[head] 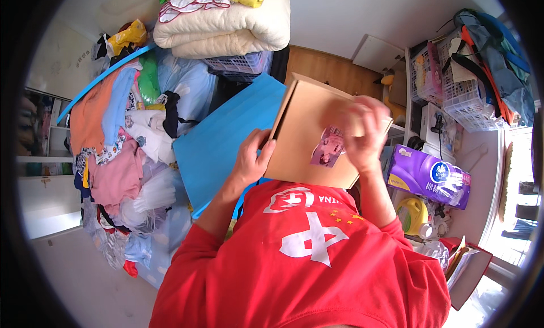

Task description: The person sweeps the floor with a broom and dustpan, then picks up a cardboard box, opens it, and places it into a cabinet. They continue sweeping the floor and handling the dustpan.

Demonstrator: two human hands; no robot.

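Observation:
A flat brown cardboard box (310,107) is held tilted in front of my red shirt. A printed label with a picture and a barcode (327,153) is on its face. My left hand (253,158) grips the box's left side, thumb near the front edge and fingers behind it. Motion blurs my right hand (366,130), which is over the right part of the face, beside the label. Its fingers are bent, and whether they pinch anything is unclear. A narrow dark gap runs along the box's left edge.
Behind the box lies a blue panel (225,132). Piled clothes (117,170) cover the bed at left, and a folded cream quilt (225,26) sits at the back. At right are a purple Vinda tissue pack (416,175), a yellow jug (411,217) and plastic baskets (463,102).

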